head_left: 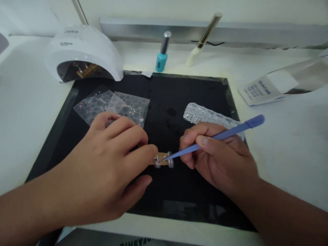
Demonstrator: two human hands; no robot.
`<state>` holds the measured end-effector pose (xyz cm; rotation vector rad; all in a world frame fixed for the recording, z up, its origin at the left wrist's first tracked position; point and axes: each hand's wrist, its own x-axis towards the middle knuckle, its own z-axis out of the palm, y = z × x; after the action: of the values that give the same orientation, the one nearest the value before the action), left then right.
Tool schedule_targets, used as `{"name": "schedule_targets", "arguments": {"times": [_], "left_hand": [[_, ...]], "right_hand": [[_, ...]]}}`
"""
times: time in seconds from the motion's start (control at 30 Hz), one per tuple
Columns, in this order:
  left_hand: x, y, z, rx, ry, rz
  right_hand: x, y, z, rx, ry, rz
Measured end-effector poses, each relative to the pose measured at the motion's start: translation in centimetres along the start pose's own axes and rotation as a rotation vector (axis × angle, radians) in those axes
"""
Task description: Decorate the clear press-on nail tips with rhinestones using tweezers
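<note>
Item: wood strip [161, 155], axis approx. L–R, nearer our L hand [112, 167] (hold unclear); our R hand [225, 160] pinches tweezers [235, 130].

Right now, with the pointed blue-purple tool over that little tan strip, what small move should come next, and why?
Probably a gentle lowering of the slim blue-purple tool in the right hand, with the left hand still. Its tip sits over the small tan strip, between silvery pieces; whether it touches is unclear. Left fingers meet the strip's other end.
</note>
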<state>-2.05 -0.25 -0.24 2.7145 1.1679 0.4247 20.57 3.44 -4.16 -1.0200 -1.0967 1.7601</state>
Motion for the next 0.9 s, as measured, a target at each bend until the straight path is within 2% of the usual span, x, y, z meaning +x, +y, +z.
{"name": "schedule_targets", "arguments": {"times": [0.9], "left_hand": [[0.1, 0.09, -0.01, -0.079, -0.029, 0.002]], "right_hand": [[0.03, -0.12, 0.25, 0.004, 0.019, 0.008]]}}
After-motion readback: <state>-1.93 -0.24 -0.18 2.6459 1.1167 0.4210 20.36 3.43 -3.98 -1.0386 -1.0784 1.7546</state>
